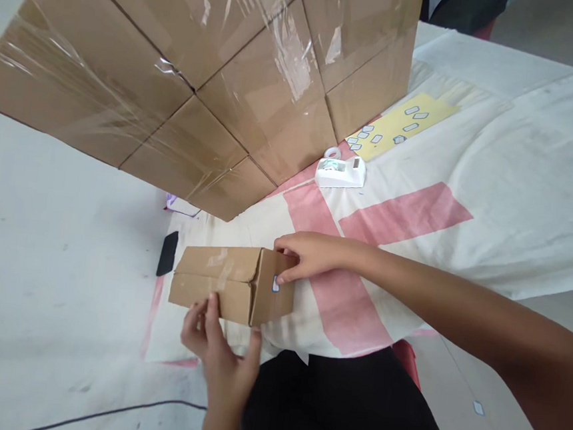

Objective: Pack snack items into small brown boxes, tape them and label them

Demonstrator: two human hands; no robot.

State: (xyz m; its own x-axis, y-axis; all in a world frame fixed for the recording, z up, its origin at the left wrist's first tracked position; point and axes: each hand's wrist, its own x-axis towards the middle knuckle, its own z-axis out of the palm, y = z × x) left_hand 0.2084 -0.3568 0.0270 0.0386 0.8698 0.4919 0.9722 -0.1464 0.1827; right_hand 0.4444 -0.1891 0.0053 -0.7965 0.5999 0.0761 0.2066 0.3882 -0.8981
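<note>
Lower centre: carton [235, 276] lightly steadied by open left hand [226, 363]; label [276, 284] best smoothed flat by thumb of open right hand [316, 254]

A carton [202, 261] lies near on the cloth [522, 162], a phone [167, 254] to its left; stacked boxes [226, 96] stand beyond, a tape dispenser [344, 174] at their right, a sticker sheet [394, 121] farther back.

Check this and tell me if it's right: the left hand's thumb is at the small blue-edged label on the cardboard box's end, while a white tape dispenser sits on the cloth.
Not quite: the head view shows it is the right hand whose thumb is at the small blue-edged label on the cardboard box's end. A white tape dispenser does sit on the cloth.
</note>
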